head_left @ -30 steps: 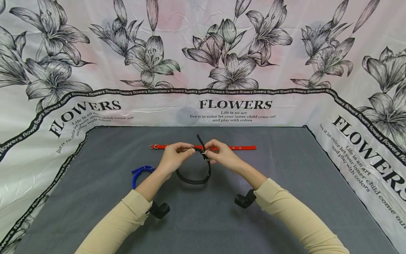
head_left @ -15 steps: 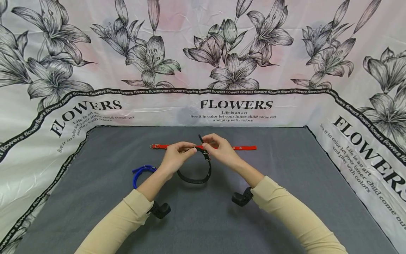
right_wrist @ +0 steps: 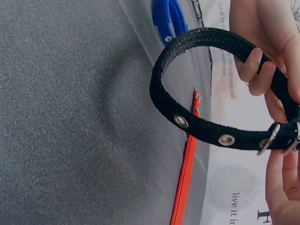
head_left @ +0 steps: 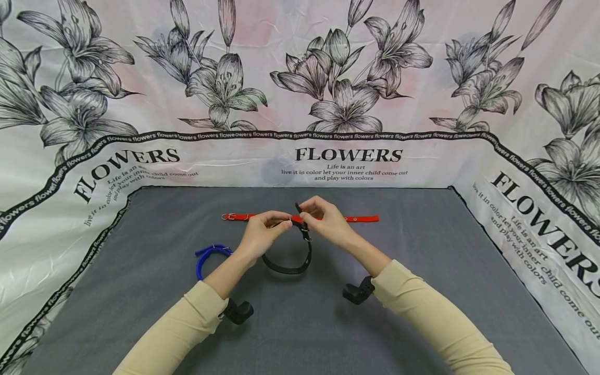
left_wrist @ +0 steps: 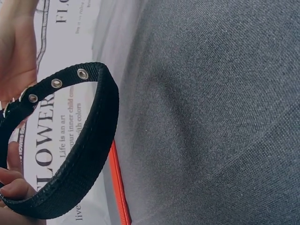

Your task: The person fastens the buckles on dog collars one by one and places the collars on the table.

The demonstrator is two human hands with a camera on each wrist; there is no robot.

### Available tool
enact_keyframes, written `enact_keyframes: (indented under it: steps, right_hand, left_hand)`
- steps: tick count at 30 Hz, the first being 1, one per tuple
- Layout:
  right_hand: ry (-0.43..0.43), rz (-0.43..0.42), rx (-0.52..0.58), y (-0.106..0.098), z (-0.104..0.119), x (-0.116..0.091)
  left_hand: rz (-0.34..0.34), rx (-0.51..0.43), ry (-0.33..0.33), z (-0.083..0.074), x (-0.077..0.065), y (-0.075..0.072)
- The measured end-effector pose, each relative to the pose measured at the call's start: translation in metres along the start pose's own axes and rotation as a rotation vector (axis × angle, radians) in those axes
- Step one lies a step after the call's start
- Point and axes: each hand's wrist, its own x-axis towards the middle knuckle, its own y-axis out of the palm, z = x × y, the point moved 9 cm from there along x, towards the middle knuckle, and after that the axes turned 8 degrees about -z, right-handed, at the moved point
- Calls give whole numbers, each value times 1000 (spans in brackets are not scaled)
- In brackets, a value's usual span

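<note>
A black collar (head_left: 286,270) with metal eyelets and a buckle is bent into a loop and held up above the grey cloth. My left hand (head_left: 261,234) pinches its band on the left of the buckle. With thumb and fingers, my right hand (head_left: 328,224) pinches the strap's free end just above the buckle (head_left: 306,234). In the right wrist view the silver buckle (right_wrist: 293,140) and a metal ring (right_wrist: 269,139) show beside the fingers. Several eyelets (left_wrist: 56,83) run along the band in the left wrist view.
Behind the hands a red collar (head_left: 361,219) lies stretched out flat on the grey cloth (head_left: 422,291). Left of my left forearm lies a blue collar (head_left: 201,255), curled into a loop. A flower-printed white sheet (head_left: 347,161) bounds the back and sides.
My right hand has shifted from beside the buckle up onto the strap's free end, and less of that end sticks out above the fingers. My left hand has barely moved.
</note>
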Motion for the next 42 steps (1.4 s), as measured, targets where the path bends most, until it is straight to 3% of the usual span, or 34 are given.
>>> enact_keyframes:
  steps: [11, 19, 28, 31, 39, 42]
  right_hand:
    - [-18, 86, 4, 2, -1, 0]
    - [-7, 103, -43, -1, 2, -1]
    - [7, 131, -89, 0, 1, -3]
    - [1, 137, -106, 0, 2, -3]
    - [-20, 138, -151, 2, 2, -2]
    - [-42, 134, -174, 3, 3, -3]
  left_hand:
    - [19, -59, -10, -2, -2, 2]
    - [27, -132, 3, -7, -2, 4]
    - [17, -116, 25, -34, -20, 0]
    - [15, -113, 32, -36, -22, -1]
    - [24, -112, 19, -10, -5, 5]
    - [23, -90, 30, -7, -3, 5]
